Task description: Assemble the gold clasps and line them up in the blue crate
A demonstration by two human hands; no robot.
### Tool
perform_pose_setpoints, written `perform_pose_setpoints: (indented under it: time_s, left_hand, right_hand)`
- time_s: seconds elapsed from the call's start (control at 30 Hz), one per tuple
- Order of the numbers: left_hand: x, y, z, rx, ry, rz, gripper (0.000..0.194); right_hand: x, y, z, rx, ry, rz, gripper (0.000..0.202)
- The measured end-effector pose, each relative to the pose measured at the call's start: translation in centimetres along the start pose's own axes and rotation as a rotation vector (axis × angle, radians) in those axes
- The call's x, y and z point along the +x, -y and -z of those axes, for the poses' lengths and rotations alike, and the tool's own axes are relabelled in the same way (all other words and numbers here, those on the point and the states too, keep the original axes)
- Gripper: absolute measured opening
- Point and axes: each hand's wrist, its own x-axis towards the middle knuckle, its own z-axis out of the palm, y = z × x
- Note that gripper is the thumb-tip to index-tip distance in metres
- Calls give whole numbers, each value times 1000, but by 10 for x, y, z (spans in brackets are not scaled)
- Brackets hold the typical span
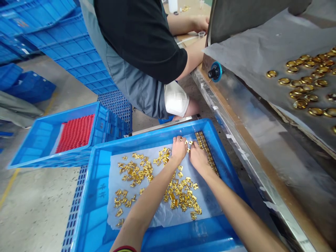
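My left hand [179,149] is closed, its fingertips curled around a small gold metal piece [181,139]. Close beside it, my right hand [198,159] has its fingers bent down and pinched at another small gold piece [190,142]. Both hands are low over the white paper sheet [160,218] that lines a blue plastic crate [154,137]. Shiny gold pieces [183,196] lie loose in heaps on the paper. Along the crate's right side, gold pieces stand packed in a tight strip of rows [203,143], partly hidden by my right hand and forearm.
A person in a dark shirt [147,38] sits just beyond the crate. On the right, gold rings [307,84] lie on a paper-covered metal bench [241,112] with a black knob [214,72]. Left, another crate [42,140] holds red items [76,133]; blue crates [65,45] are stacked behind.
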Motion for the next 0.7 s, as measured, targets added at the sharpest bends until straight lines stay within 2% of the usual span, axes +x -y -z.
perform_pose_setpoints:
  time_s: [0.2, 0.4, 0.7]
  left_hand:
    - [4, -4, -1, -48, 13, -85, 25]
    - [-4, -1, 6, -80, 15, -118, 40]
    - [3, 2, 5, -92, 41, -127, 30]
  right_hand:
    - [-9, 0, -7, 35, -41, -34, 33]
    - [-11, -2, -10, 48, -106, -48, 37]
    - [-4, -4, -20, 79, -140, 14, 39]
